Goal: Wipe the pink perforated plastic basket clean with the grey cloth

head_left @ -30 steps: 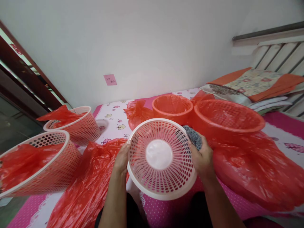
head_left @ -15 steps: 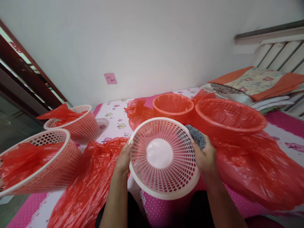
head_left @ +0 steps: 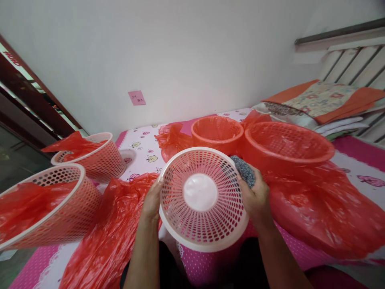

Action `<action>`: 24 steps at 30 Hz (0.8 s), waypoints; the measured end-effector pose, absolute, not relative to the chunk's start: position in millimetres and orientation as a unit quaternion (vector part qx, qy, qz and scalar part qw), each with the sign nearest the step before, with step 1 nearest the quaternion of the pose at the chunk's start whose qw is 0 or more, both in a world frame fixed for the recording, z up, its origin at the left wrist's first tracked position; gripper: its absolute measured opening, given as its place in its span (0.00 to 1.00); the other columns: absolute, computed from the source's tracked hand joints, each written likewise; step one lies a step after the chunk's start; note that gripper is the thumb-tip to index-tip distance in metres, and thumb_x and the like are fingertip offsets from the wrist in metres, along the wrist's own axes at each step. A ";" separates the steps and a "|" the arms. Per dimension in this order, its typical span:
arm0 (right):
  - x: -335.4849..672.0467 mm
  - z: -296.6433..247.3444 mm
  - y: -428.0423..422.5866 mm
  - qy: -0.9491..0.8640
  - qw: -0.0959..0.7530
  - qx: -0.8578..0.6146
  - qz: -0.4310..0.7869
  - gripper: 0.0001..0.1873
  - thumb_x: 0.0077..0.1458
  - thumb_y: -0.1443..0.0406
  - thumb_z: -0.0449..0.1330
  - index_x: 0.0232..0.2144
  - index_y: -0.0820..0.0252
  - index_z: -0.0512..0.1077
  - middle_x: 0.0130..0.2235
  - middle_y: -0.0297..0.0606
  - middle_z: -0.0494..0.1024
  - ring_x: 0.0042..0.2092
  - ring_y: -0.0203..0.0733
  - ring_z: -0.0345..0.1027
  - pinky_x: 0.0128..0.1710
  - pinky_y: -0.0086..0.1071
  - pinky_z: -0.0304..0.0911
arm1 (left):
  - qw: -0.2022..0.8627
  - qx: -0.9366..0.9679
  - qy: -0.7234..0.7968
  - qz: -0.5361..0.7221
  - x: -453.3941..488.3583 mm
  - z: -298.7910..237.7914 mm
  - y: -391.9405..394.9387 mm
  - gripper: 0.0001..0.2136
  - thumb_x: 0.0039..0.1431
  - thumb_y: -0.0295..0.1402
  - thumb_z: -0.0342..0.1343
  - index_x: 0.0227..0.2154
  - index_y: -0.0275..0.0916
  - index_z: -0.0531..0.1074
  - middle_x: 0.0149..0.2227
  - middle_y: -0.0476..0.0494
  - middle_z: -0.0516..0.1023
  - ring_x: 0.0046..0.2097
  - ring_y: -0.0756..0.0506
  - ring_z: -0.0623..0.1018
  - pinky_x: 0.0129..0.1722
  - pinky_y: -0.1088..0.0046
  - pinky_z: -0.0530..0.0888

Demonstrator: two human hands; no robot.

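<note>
Centre: I see left hand (head_left: 152, 200) and right hand (head_left: 257, 194), fingers pinching a slotted colander (head_left: 201, 192); far left: mesh baskets (head_left: 80, 212) containing red film (head_left: 33, 198).

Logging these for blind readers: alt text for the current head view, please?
Left hand and right hand hold a pale slotted basket, the right also gripping a gray pad; nearby, red plastic and other baskets sit on patterned fabric.

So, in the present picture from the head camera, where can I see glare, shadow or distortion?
Head view: bright glints on the crumpled red plastic at left; head view: soft shadow on the bedsheet beside the back-left basket; head view: near-left basket appears stretched towards the frame edge, while the held basket's holes are readable.
</note>
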State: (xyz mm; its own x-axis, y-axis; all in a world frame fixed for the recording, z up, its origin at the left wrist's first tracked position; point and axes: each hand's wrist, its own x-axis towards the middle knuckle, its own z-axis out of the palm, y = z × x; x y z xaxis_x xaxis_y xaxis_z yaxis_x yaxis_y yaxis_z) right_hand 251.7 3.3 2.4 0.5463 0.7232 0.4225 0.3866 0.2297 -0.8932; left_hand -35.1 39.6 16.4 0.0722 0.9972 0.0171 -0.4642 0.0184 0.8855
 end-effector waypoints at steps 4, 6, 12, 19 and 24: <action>246.7 6.1 1.0 -0.464 0.644 -0.593 0.137 0.26 0.60 0.56 0.63 0.58 0.60 0.73 0.51 0.50 0.84 0.50 0.55 0.80 0.53 0.52 0.74 | 0.621 0.359 0.365 0.593 -39.3 13.4 40.0 0.22 0.54 0.43 0.70 0.49 0.39 0.81 0.51 0.38 0.86 0.60 0.33 0.79 0.63 0.54 0.73; 246.8 5.8 1.4 -0.463 0.646 -0.591 0.139 0.26 0.60 0.56 0.62 0.58 0.60 0.73 0.51 0.51 0.84 0.50 0.55 0.80 0.54 0.52 0.74 | 0.624 0.354 0.370 0.589 -38.8 14.2 39.2 0.22 0.53 0.43 0.71 0.48 0.38 0.81 0.51 0.38 0.86 0.60 0.32 0.79 0.63 0.53 0.73; 261.7 -7.8 8.4 -0.449 0.634 -0.614 0.140 0.28 0.59 0.53 0.63 0.58 0.60 0.74 0.53 0.53 0.83 0.52 0.59 0.78 0.56 0.57 0.71 | 0.605 0.399 0.369 0.582 -27.1 19.4 36.0 0.25 0.57 0.44 0.68 0.55 0.38 0.79 0.55 0.36 0.84 0.62 0.33 0.77 0.65 0.52 0.71; 265.6 -11.0 10.4 -0.441 0.643 -0.608 0.149 0.28 0.58 0.54 0.64 0.58 0.59 0.74 0.51 0.51 0.84 0.51 0.57 0.79 0.55 0.55 0.72 | 0.596 0.405 0.374 0.583 -26.1 17.3 36.5 0.27 0.58 0.46 0.68 0.57 0.39 0.77 0.57 0.36 0.83 0.63 0.32 0.77 0.65 0.51 0.70; 265.7 -6.0 8.9 -0.438 0.638 -0.615 0.149 0.28 0.57 0.53 0.64 0.57 0.61 0.75 0.51 0.52 0.84 0.50 0.58 0.80 0.54 0.55 0.72 | 0.590 0.409 0.385 0.581 -28.1 10.4 37.1 0.27 0.61 0.52 0.64 0.57 0.40 0.78 0.55 0.36 0.84 0.62 0.32 0.78 0.64 0.49 0.72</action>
State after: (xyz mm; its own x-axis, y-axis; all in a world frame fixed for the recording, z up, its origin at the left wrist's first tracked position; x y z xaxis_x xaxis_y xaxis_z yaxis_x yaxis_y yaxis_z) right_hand 265.7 8.9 -6.0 0.5713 0.7297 0.3757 0.3490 0.1984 -0.9159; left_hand -28.1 37.1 10.4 0.0293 0.9994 0.0208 -0.3698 -0.0085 0.9291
